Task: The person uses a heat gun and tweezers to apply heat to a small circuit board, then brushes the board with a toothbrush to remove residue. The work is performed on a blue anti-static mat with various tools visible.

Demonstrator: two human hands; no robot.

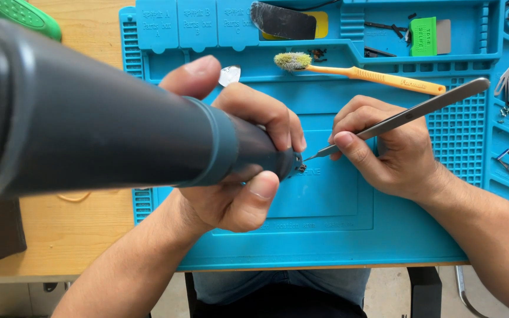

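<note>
Tweezers (407,115) at dark tool's tip (293,165)

Dark grey tool (119,126), silver tweezers (407,113), blue gridded mat (325,235), orange brush (378,76), green card (423,36)

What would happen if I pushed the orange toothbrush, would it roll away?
Probably not far. The orange toothbrush lies flat on the blue mat, and its flattish handle and bristle head would likely make it slide or spin rather than roll. It looks thin and plastic, so probably light and fairly stiff. The ridge beside it might stop it.
</note>
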